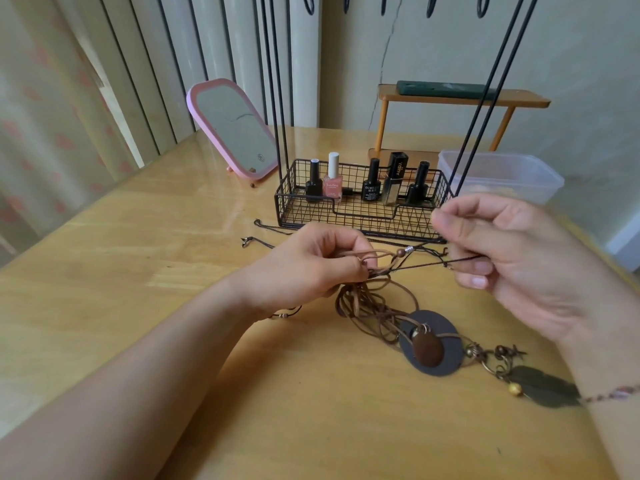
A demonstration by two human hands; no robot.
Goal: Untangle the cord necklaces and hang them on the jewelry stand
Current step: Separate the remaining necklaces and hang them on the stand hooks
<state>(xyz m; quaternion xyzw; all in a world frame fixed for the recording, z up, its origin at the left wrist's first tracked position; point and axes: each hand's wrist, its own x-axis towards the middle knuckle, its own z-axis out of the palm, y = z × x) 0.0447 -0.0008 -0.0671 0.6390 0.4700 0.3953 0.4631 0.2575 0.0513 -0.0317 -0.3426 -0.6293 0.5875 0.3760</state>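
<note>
Brown cord necklaces (374, 299): tangled on surface (138, 237); left hand (308, 265) grip pinching knot, right hand (502, 251) grip pinching thin strand. Jewelry stand (360, 206) hooks: none hung, as far as visible

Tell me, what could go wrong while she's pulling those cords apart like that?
The right hand pulls a thin dark cord taut out of the tangle that the left hand grips; pulling harder may tighten the knot rather than loosen it. The pendants lying on the table are still tied into the cords, so a tug could drag them along.
</note>
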